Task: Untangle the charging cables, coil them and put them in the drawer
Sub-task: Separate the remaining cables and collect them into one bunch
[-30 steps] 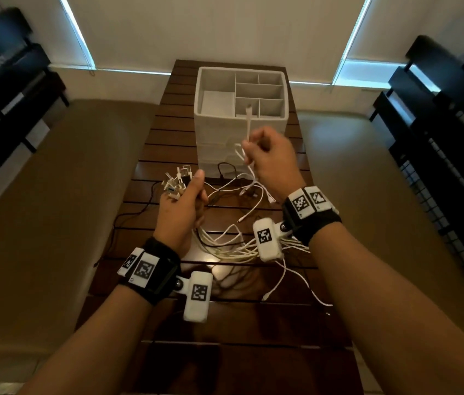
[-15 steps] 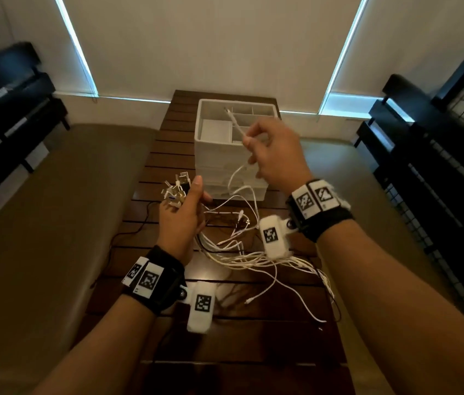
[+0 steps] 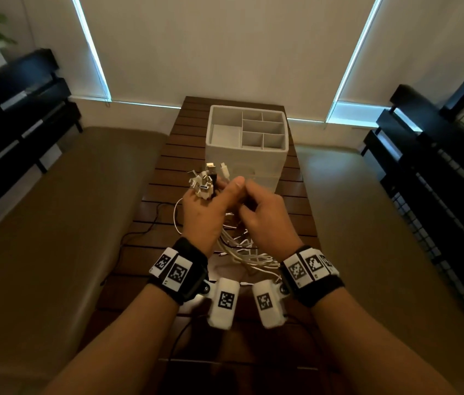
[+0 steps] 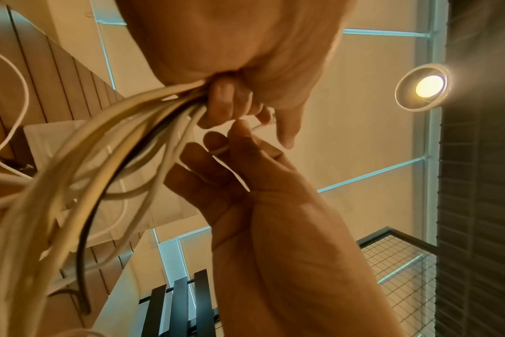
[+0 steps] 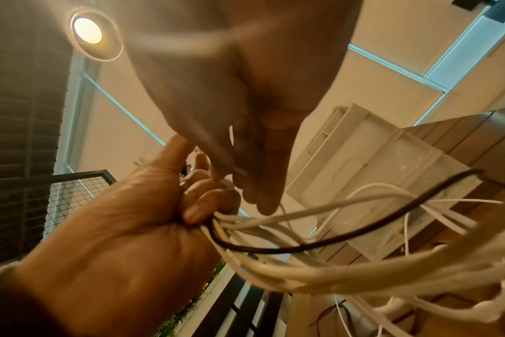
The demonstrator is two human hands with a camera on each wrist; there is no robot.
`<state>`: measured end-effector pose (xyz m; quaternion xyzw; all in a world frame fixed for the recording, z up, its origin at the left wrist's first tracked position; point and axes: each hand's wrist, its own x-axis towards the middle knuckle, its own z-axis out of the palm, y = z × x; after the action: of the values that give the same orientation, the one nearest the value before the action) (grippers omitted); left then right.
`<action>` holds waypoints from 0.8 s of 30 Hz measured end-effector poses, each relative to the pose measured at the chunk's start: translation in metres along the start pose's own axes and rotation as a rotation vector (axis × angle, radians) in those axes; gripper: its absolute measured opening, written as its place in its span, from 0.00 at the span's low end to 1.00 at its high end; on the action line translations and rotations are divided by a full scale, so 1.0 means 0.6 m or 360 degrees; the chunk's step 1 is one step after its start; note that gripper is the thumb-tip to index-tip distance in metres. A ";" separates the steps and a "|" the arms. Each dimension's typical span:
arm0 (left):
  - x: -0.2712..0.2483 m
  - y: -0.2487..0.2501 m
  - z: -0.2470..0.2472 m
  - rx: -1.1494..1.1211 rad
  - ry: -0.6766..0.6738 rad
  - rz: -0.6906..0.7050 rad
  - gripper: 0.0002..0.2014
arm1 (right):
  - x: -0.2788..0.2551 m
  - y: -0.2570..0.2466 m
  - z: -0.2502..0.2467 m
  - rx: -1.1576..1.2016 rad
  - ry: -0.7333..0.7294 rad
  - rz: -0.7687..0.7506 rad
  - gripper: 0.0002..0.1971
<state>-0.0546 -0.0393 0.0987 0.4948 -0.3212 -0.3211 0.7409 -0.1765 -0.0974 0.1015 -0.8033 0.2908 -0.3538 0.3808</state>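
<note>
My left hand [image 3: 205,212] grips a bundle of white charging cables [image 3: 242,252] with one black one, plug ends [image 3: 206,181] fanned above the fist. The cables hang in loops down to the wooden table [image 3: 174,155]. My right hand [image 3: 268,218] is right beside the left thumb. In the left wrist view its thumb and forefinger pinch one thin white cable [image 4: 216,149] just below the left hand [image 4: 231,57]. In the right wrist view the bundle [image 5: 332,228] streams out of the left fist [image 5: 130,228]. The white drawer box [image 3: 253,161], compartments on top, stands behind the hands.
A black cable [image 3: 145,229] trails over the table's left side. Beige cushioned benches [image 3: 54,223] flank the narrow table on both sides. Black slatted furniture [image 3: 20,109] stands at far left and a wire-grid rack [image 3: 453,195] at far right.
My right hand came down from above the box with the white cable end and joined the left hand. The left hand lifted the bundle higher and closer to the box.
</note>
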 end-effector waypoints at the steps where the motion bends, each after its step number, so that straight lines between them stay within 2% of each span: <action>1: 0.000 -0.003 -0.002 0.0006 -0.0012 -0.0009 0.06 | -0.004 -0.002 0.002 0.0007 0.0012 -0.0009 0.11; 3: 0.000 -0.006 -0.004 0.0046 -0.0038 -0.0005 0.10 | -0.010 -0.007 0.004 0.0025 0.0019 -0.0012 0.11; 7: -0.005 -0.001 0.000 0.0199 -0.0077 -0.0001 0.11 | -0.018 -0.004 0.004 0.0057 0.0008 0.0046 0.08; 13: -0.009 0.009 0.000 0.0247 -0.0129 -0.0124 0.17 | -0.021 0.002 0.000 -0.0030 -0.0077 0.0070 0.03; 16: -0.009 0.008 -0.007 0.0266 -0.0092 -0.0162 0.18 | -0.021 0.004 -0.003 -0.0093 -0.0174 0.0039 0.06; 19: -0.003 0.008 -0.017 0.0098 -0.0051 -0.0240 0.21 | -0.011 0.027 -0.010 -0.0293 -0.0287 0.0020 0.06; 22: 0.002 0.017 -0.025 -0.0186 -0.0187 -0.0319 0.23 | 0.001 0.062 -0.020 -0.0506 -0.0332 0.0047 0.06; 24: -0.002 0.019 -0.027 -0.0183 -0.0218 -0.0281 0.22 | 0.015 0.074 -0.025 -0.0536 -0.0364 0.0032 0.04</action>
<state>-0.0406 -0.0260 0.1043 0.4549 -0.3073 -0.4360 0.7132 -0.1917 -0.1343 0.0750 -0.8876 0.3086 -0.2028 0.2752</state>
